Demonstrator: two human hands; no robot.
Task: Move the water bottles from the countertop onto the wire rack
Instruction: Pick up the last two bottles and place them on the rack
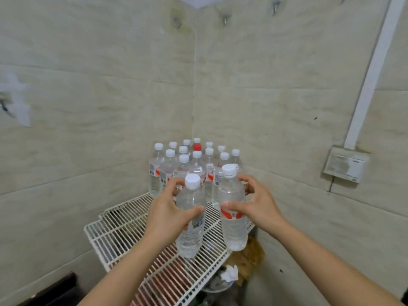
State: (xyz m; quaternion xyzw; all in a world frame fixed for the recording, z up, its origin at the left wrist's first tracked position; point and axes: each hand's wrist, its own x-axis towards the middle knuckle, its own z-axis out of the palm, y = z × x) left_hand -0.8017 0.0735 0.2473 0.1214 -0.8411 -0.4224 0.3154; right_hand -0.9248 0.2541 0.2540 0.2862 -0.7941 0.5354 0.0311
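Wire rack: 1, white, set in the corner of two tiled walls.

Left hand: 1 bottle. Thumb and fingers are curled round the upper body of the left bottle, which is clear, upright and white-capped. Its base is over the middle of the rack; contact with the wires cannot be told.

Standing bottles: a tight group on the rack's far end against the corner, behind both hands. 13 white caps and 1 red cap counted; the back rows overlap, so the count is approximate.

Right bottle: clear, white cap, red on the label, upright, just beside the left one. Its base is at the rack's right edge.

Right hand: 1 bottle. Thumb in front and fingers behind, wrapped round the right bottle's shoulder.

Right wall: 1 grey wall box, with 1 white conduit running up from it.
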